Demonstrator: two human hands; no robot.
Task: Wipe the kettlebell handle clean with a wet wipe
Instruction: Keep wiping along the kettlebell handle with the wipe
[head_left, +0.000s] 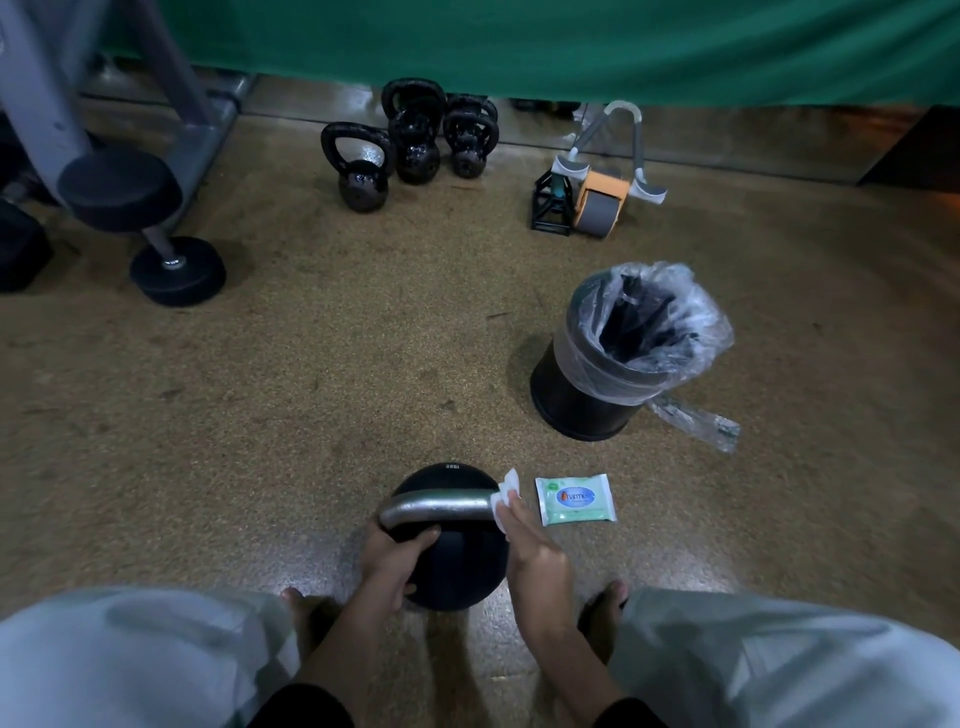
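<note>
A black kettlebell stands on the floor between my knees, its silver handle running left to right across the top. My left hand grips the ball's near left side just below the handle. My right hand holds a white wet wipe wrapped against the handle's right end. A green and white wet wipe pack lies flat on the floor just right of the kettlebell.
A black bin lined with a clear plastic bag stands ahead on the right. Several small black kettlebells sit by the green curtain. A dumbbell leans at left, an ab roller at back right.
</note>
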